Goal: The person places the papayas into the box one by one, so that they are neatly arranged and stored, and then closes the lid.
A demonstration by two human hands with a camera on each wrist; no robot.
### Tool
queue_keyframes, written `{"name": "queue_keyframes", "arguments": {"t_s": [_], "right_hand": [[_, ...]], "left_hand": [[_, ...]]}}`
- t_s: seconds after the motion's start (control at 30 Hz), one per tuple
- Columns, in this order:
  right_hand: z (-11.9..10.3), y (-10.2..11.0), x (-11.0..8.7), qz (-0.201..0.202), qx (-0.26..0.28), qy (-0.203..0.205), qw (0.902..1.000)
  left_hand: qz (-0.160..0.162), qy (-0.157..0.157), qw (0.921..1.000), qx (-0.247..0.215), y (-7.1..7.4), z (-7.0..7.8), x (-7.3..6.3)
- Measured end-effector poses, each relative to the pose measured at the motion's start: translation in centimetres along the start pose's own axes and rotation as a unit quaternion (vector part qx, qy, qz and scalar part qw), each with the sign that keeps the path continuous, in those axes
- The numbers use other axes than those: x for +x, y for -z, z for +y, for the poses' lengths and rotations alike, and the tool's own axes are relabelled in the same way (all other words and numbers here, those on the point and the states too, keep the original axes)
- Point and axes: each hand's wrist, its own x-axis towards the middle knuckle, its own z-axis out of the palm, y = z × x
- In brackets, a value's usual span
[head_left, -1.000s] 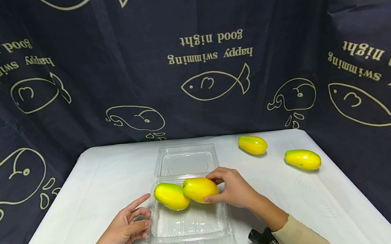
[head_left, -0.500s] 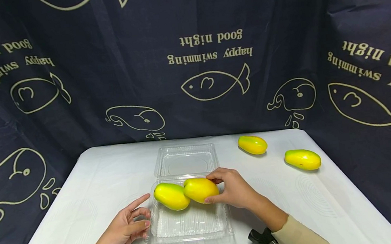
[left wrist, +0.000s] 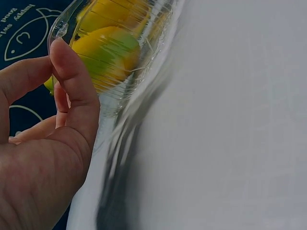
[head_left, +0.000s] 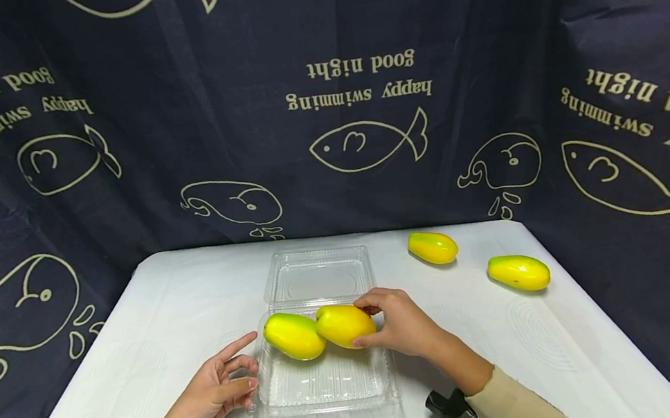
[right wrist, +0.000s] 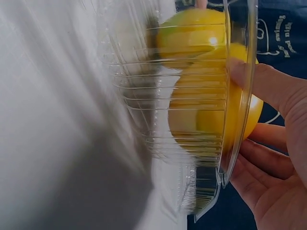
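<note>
A clear plastic clamshell container [head_left: 326, 395] lies with its lid [head_left: 320, 277] folded back away from me. Two yellow-green mangoes sit side by side at the far end of its base. My right hand [head_left: 400, 319] grips the right mango [head_left: 343, 325] by its right end, thumb on the near side and fingers on the far side. The left mango [head_left: 293, 337] touches it. At the container's left edge, my left hand [head_left: 216, 394] pinches the rim between thumb and a finger, index finger stretched out towards the left mango. The left wrist view shows that thumb [left wrist: 72, 72] right at the rim.
Two more mangoes lie on the white table [head_left: 165, 306]: one [head_left: 433, 248] at the back right of the lid, another [head_left: 519, 273] farther right. A dark curtain [head_left: 235, 110] with fish drawings hangs behind the table. A black device [head_left: 450, 406] sits at my right wrist.
The mango in my right hand has shifted very slightly to the right. My left hand, the container and the other mangoes look unchanged.
</note>
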Motion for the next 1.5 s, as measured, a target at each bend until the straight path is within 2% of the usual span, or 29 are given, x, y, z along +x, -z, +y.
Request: {"name": "queue_keyframes", "arguments": {"t_s": [0.37, 0.6, 0.93, 1.3, 1.5], "right_hand": [[-0.06, 0.21, 0.16, -0.01, -0.022, -0.003, 0.9997], [-0.03, 0.19, 0.29, -0.009, -0.033, 0.018, 0.9992], [-0.22, 0.29, 0.28, -0.018, -0.048, 0.027, 0.9983], [0.16, 0.16, 0.4, -0.017, -0.035, 0.066, 0.9971], [0.16, 0.19, 0.38, -0.019, -0.035, 0.068, 0.9968]], "left_hand": [[0.002, 0.002, 1.0, 0.0, -0.06, 0.09, -0.02], [0.003, -0.001, 1.0, 0.003, -0.1, 0.17, -0.01], [0.001, 0.001, 1.0, 0.0, -0.03, 0.08, 0.02], [-0.002, 0.0, 1.0, -0.002, -0.07, 0.09, -0.03], [-0.002, 0.001, 1.0, -0.001, -0.08, 0.15, -0.05]]}}
